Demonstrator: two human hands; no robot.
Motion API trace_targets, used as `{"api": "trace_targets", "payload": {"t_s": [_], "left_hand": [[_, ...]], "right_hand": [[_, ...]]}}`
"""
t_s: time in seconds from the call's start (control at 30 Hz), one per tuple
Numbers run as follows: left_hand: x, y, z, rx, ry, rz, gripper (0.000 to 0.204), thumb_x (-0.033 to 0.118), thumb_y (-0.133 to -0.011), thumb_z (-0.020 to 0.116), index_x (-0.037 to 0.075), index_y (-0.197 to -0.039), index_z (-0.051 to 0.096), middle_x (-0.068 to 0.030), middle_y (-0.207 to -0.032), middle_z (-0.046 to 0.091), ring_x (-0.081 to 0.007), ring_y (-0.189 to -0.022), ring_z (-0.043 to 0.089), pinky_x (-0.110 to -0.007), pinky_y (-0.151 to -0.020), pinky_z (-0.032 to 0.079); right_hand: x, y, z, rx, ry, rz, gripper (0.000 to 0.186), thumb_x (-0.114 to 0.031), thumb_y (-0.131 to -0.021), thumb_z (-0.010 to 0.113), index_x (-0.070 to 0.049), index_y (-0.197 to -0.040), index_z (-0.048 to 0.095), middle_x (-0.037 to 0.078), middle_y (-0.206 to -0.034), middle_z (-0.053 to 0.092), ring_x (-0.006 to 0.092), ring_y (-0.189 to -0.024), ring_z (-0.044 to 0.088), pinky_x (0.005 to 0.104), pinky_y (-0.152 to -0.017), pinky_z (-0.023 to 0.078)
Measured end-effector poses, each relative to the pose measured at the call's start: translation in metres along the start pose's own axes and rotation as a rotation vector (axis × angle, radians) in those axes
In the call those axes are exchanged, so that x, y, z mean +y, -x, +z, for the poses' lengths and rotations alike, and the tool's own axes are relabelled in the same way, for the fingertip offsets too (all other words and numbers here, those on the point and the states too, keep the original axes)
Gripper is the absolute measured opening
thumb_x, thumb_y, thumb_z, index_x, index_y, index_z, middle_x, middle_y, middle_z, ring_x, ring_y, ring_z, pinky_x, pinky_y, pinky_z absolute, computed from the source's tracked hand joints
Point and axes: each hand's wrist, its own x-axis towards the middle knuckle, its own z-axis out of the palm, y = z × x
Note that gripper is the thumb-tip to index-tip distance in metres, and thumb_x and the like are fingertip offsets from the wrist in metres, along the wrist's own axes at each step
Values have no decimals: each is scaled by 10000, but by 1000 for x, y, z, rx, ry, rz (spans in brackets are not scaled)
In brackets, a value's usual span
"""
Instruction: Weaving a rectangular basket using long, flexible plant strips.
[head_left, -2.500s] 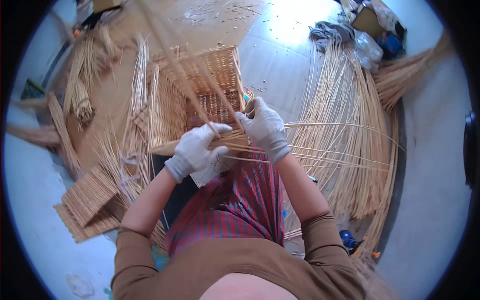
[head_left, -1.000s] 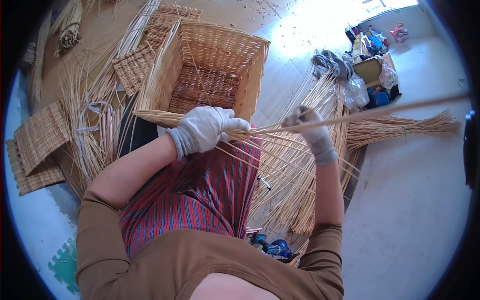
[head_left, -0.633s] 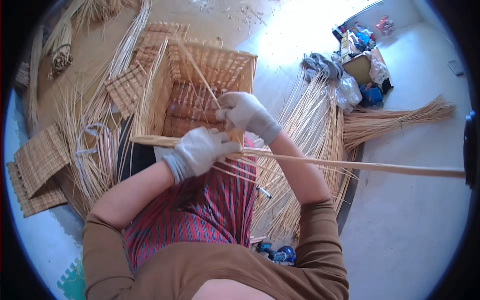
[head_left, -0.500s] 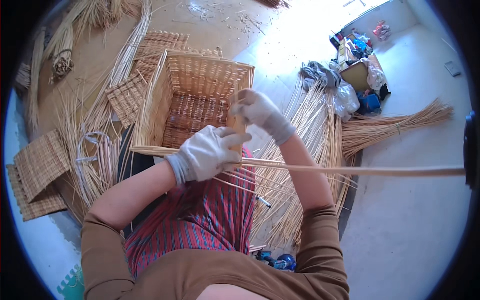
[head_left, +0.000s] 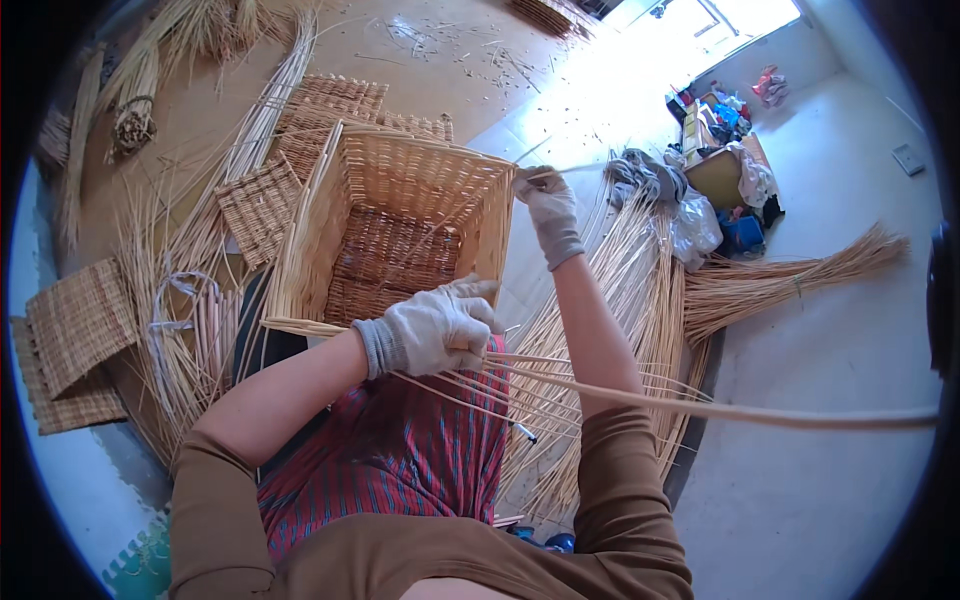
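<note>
A tan wicker basket (head_left: 425, 165) with a darker woven bottom rests tilted over my lap, its mouth toward me. My left hand (head_left: 445, 325), in a whitish knitted glove, is closed round the basket's near right corner. Several long wicker rods (head_left: 640, 385) stick out rightward beside its fingers, one running far to the right. My right hand (head_left: 550, 205), gloved alike, is just outside the basket's right side near the far corner. Its fingers pinch a thin wicker strand, part of which crosses the basket's mouth. The palm sides of both gloves are hidden.
Loose wicker rods (head_left: 560, 430) lie under my right arm, with a tied bundle (head_left: 800, 270) farther right. Flat woven panels (head_left: 80, 325) lie at left, others behind the basket. A plastic bag (head_left: 692, 230) and a cluttered box (head_left: 718, 180) stand at the far right.
My right hand has moved from inside the basket's right wall outward to the right and away, drawing a strand. The left hand stays at the near corner, shifted slightly right.
</note>
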Motion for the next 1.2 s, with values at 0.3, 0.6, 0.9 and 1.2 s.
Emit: {"api": "trace_targets", "payload": {"t_s": [0.3,0.6,0.9,1.2], "left_hand": [[3,-7,-15,-24,-70,-36,175,219,-798,826,160,-786,662,6,-1185,707,-392,-1410,483,-549,-1239,276],[8,5,1,-71,-50,-28,167,288,-807,808,209,-793,662,59,-1214,694,-340,-1462,440,-604,-1255,166],[17,13,18,-98,-204,-27,80,307,-795,790,271,-822,725,132,-1212,696,-264,-1464,438,-609,-1264,119],[17,12,21,-88,-297,-42,157,361,-797,789,232,-793,698,83,-1135,714,-257,-1314,548,-567,-1238,218]], "right_hand": [[-18,84,34,126,722,-375,359,-259,-1045,576,-56,-1330,657,203,-1364,647,345,-1296,605,416,-1104,469],[-36,111,34,88,955,-435,331,-137,-1016,594,-66,-1333,659,229,-1353,642,369,-1262,622,418,-1063,510],[-25,134,38,178,802,-393,340,-85,-1017,585,-62,-1352,639,234,-1414,600,358,-1288,612,405,-1067,514],[-25,177,41,104,530,-242,264,-140,-1045,578,-114,-1280,694,199,-1314,671,346,-1279,619,388,-1094,480]]}}
